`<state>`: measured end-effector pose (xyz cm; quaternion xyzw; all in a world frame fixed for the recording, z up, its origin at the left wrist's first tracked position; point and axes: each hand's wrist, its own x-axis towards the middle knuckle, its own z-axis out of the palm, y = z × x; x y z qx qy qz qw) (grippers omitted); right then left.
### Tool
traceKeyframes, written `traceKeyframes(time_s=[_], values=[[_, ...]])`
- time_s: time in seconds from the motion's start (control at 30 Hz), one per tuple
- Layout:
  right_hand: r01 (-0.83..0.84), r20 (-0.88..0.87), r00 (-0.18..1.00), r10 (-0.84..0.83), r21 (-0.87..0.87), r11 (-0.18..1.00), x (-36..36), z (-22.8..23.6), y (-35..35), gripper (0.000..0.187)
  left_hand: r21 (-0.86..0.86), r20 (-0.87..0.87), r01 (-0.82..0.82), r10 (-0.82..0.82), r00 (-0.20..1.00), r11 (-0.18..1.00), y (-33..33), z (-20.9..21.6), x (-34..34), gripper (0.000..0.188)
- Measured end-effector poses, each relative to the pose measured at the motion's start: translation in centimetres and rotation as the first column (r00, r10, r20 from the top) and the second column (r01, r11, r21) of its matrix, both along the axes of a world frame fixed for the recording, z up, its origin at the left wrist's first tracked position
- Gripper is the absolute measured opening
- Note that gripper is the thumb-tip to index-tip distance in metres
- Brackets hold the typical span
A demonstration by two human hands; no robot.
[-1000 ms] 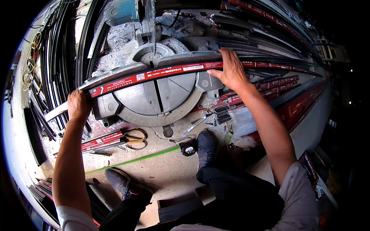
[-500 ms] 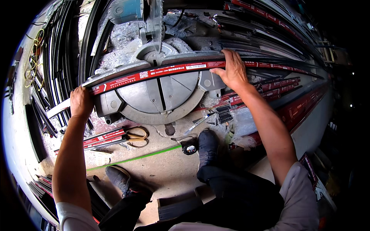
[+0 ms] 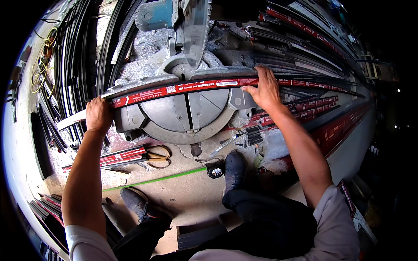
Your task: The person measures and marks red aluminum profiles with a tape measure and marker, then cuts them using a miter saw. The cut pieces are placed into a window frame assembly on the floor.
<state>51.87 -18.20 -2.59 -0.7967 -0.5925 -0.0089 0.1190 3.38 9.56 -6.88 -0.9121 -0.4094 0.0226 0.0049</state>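
A long, narrow profile strip with red printed film (image 3: pixel 191 88) lies across a grey mitre saw's round table (image 3: pixel 211 106), along its fence. My left hand (image 3: pixel 99 115) is closed round the strip near its left end, where a pale bare section (image 3: pixel 72 119) sticks out. Toward the right, my right hand (image 3: pixel 266 90) grips the strip and fence, thumb in front and fingers over the far side; some fingertips are hidden. Above and behind the strip stands the toothed saw blade (image 3: pixel 197 32), raised off the strip, with a blue motor housing (image 3: pixel 154 16) beside it.
Dark profiles (image 3: pixel 72 56) are stacked at the left, and more lie behind at right (image 3: pixel 296 45). Near my shoes are scissors (image 3: pixel 157 156), a black tape measure (image 3: pixel 214 170) with its green tape (image 3: pixel 161 179) drawn out, a marker pen (image 3: pixel 225 145) and short dark offcuts (image 3: pixel 253 135).
My view has shifted slightly, so the saw and strip sit a little lower and further right. Both hands keep their hold on the strip, and the blade shows broader.
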Motion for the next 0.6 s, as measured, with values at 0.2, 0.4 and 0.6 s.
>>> traceKeyframes(time_s=[0.2,0.4,0.6], values=[[0.038,-0.034,0.999,-0.037,0.029,0.999,-0.2,-0.2,0.1,0.085,0.01,0.009,0.01,-0.01,1.0,1.0,0.3,-0.3,-0.5,0.013],[0.013,-0.031,0.999,-0.014,-0.015,1.0,-0.2,0.7,0.0,0.087,-0.005,0.004,-0.005,0.005,1.0,1.0,0.4,-0.5,-0.2,0.014],[0.018,-0.088,0.996,-0.023,-0.064,0.998,-0.3,1.2,-0.2,0.084,-0.024,-0.008,-0.021,0.02,1.0,1.0,0.2,0.1,-0.2,0.018]])
